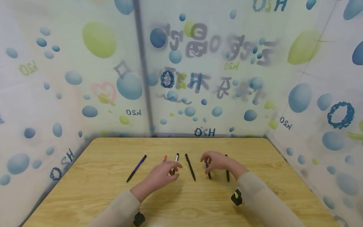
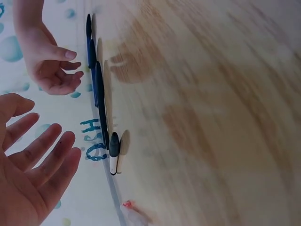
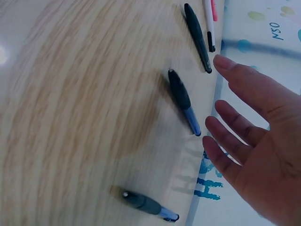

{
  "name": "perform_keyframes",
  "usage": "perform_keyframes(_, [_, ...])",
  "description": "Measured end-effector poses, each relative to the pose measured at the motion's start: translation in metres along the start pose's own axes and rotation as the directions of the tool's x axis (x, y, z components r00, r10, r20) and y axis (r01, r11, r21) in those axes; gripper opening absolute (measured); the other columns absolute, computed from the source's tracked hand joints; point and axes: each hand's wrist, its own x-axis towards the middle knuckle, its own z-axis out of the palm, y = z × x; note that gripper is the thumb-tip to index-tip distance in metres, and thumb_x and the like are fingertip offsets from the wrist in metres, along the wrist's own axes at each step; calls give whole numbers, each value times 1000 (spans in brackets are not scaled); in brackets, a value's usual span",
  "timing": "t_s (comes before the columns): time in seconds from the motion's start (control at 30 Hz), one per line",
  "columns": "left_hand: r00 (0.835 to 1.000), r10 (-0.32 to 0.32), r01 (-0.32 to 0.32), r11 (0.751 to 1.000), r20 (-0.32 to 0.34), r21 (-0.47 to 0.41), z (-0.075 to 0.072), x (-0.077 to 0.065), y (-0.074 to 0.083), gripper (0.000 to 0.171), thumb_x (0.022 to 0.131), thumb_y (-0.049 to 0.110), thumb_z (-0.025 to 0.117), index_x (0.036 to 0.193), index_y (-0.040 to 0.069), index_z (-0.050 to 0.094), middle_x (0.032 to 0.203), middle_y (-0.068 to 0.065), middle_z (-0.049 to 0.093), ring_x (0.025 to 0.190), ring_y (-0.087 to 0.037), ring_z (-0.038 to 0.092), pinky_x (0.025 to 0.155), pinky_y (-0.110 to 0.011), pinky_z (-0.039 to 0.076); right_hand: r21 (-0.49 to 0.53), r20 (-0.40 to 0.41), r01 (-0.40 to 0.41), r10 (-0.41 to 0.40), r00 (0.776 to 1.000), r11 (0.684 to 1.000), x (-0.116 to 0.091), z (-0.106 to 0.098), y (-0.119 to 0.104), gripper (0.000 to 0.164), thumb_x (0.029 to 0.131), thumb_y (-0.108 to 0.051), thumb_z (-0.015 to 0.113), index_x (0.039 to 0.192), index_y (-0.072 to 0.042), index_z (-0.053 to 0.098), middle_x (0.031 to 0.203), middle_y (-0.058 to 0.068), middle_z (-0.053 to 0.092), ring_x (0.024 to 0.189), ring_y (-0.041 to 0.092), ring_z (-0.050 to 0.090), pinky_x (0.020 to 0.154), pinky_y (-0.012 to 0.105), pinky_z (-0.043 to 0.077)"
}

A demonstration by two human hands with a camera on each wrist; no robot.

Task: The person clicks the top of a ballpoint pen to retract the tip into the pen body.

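1. Woodgrain table (image 1: 193, 208) lay before you, your sleeves (image 1: 120, 208) reaching across its nearer part.
2. Your left hand (image 1: 163, 174) hung left of the table's middle, fingers loosely bent, holding nothing. Nearest it was the white pen (image 1: 176, 158), partly hidden by those fingers, its long axis running roughly from near edge to far edge.
3. Your right hand (image 1: 217, 160) was released too, more toward the right edge. It was the nearer hand to the blue-and-black pen (image 1: 209, 174), whose near end showed below it, angled slightly rightward; fingertip contact could not be told.
4. Between your hands lay the black pen (image 1: 190, 167), its near end slanted to the right. Another dark pen (image 1: 228, 175) lay just beside your right wrist.
5. Toward the left edge, a slanted pen (image 1: 136, 168) aimed its near end at the near left corner; the red-tipped pen (image 1: 165, 158) peeped out beyond your left hand.
6. Behind the far edge stood a bubble-printed wall (image 1: 175, 123).
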Motion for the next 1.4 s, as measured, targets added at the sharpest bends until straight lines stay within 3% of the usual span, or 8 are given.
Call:
perform_keyframes(0.3, [1000,16,-16,1000,-8,18,2,-1,3,28,94,19,66,121,13,65,104,-1,66,83,-9,60,69,-29,50,-57,-23,-100,98,995,993,0,7,9,47,72,-18,89,113,-13,67,109,7,52,104,29,54,84,44,50])
perform_keyframes(0.57, [1000,21,-21,999,3,26,3,0,3,28,95,19,65,122,12,65,104,-1,65,85,-12,62,69,-29,51,-121,-34,-110,107,994,987,1,14,13,46,69,-26,91,108,-15,68,103,3,53,93,20,52,82,42,47])
perform_keyframes(0.73, [1000,22,-23,999,13,27,4,2,3,28,94,18,65,121,11,65,104,-2,66,84,-12,62,68,-29,51,-118,-38,-105,101,994,987,3,16,15,42,69,-21,90,105,-16,68,97,-1,54,87,18,50,79,38,45])
perform_keyframes(0.97, [999,31,-31,999,7,24,8,6,5,27,94,19,66,120,12,66,101,-1,65,75,-4,56,63,-25,48,-32,28,-104,105,994,994,3,15,13,38,74,-11,87,106,-16,67,82,2,57,73,17,50,65,33,43])
perform_keyframes(1.23, [999,44,-44,999,11,21,13,11,10,28,94,20,66,121,13,66,100,1,64,75,-2,58,66,-25,51,-17,70,-99,100,993,995,3,13,8,37,74,-2,84,104,-17,69,83,1,58,74,16,53,64,32,46])
perform_keyframes(1.4, [999,5,-6,1000,39,12,14,16,12,29,94,22,66,123,15,65,101,2,65,79,-4,60,66,-25,51,2,105,-124,123,987,992,3,13,5,39,75,4,81,106,-16,69,82,4,58,65,15,54,56,30,48])
